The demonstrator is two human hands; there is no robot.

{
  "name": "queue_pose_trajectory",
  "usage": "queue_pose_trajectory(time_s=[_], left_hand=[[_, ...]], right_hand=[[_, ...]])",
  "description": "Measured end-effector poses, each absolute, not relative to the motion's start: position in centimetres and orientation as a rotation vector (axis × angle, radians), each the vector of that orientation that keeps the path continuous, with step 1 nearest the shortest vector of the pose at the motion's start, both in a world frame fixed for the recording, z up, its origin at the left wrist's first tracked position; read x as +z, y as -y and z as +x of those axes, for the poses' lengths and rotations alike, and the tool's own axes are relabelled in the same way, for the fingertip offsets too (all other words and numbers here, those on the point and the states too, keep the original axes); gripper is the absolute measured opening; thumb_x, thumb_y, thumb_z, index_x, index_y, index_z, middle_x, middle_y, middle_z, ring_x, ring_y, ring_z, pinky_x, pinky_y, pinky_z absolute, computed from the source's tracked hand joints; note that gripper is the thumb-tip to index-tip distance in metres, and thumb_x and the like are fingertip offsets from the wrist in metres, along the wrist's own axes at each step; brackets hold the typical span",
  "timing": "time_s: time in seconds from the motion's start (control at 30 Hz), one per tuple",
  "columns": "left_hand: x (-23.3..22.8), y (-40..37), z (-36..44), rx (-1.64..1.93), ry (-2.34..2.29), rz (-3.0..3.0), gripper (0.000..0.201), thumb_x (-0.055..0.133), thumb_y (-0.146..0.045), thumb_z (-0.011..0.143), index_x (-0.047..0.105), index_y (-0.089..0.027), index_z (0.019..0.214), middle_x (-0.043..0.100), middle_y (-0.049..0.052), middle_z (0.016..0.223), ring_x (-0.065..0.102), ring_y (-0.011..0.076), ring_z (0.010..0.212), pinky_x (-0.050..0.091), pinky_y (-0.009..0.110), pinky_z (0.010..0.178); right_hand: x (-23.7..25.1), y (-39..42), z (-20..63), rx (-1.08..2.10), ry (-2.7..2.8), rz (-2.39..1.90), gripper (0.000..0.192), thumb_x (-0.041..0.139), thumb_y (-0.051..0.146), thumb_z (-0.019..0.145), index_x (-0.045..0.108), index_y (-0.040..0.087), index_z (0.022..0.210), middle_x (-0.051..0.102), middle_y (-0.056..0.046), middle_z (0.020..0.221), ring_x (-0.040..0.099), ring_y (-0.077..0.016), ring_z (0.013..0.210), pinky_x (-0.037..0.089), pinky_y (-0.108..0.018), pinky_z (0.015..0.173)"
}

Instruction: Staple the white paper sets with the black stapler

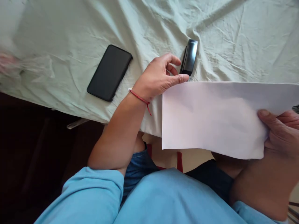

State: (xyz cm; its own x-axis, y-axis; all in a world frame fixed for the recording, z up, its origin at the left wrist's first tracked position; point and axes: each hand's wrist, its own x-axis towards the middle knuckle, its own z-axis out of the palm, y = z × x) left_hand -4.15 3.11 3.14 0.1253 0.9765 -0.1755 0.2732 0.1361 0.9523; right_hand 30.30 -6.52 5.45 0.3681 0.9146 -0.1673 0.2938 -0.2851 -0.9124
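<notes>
A white sheet of paper [215, 118] juts over the near edge of a table covered with a pale green cloth [144, 28]. My right hand [277, 137] grips the paper at its right end, thumb on top. My left hand [158, 77], with a red string on the wrist, pinches the paper's top left corner between thumb and fingers. A black stapler [189, 57] lies on the cloth just beyond my left fingertips, apart from them.
A black phone [109, 72] lies face up on the cloth to the left of my left hand. Crumpled clear plastic [35, 67] sits at the far left. The table edge runs below the phone, with dark floor beyond it.
</notes>
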Motion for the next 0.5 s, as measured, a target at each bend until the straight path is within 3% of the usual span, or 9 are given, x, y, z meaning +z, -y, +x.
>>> queue_pose_trajectory(time_s=[0.1,0.23,0.4,0.5], left_hand=[[3.5,-2.9,-4.8,0.726,-1.331,1.41,0.025,0.088,-0.036,0.081,0.078,-0.02,0.097,0.076,0.005,0.098,0.067,0.0237,0.096,0.053,0.037,0.087],[3.4,-2.6,-5.4,0.695,-1.362,1.502,0.007,0.08,-0.027,0.083,0.078,-0.021,0.081,0.073,0.003,0.081,0.063,0.0224,0.088,0.054,0.038,0.089],[4.5,-0.4,-4.3,0.895,-1.706,1.668,0.015,0.07,-0.013,0.086,0.072,-0.022,0.075,0.071,0.003,0.079,0.066,0.0239,0.089,0.054,0.041,0.096],[6.7,1.3,-3.4,0.867,-1.572,1.68,0.018,0.07,-0.019,0.095,0.071,-0.021,0.077,0.066,0.0,0.072,0.064,0.0181,0.076,0.055,0.033,0.081]], right_hand=[[5.1,6.5,30.2,0.863,1.074,-1.706,0.03,0.076,0.032,0.081,0.073,0.025,0.109,0.068,0.003,0.109,0.062,-0.0033,0.087,0.052,-0.016,0.082],[4.8,6.3,30.2,0.844,1.078,-1.689,0.028,0.076,0.03,0.081,0.073,0.025,0.108,0.067,0.005,0.109,0.061,-0.0023,0.087,0.051,-0.016,0.085],[4.7,6.0,30.0,0.965,1.069,-1.751,0.029,0.077,0.038,0.08,0.073,0.026,0.106,0.069,0.003,0.104,0.062,-0.004,0.079,0.053,-0.017,0.074],[4.6,5.9,29.9,0.988,1.054,-1.773,0.031,0.078,0.039,0.079,0.073,0.026,0.106,0.069,0.002,0.106,0.063,-0.0044,0.078,0.053,-0.017,0.072]])
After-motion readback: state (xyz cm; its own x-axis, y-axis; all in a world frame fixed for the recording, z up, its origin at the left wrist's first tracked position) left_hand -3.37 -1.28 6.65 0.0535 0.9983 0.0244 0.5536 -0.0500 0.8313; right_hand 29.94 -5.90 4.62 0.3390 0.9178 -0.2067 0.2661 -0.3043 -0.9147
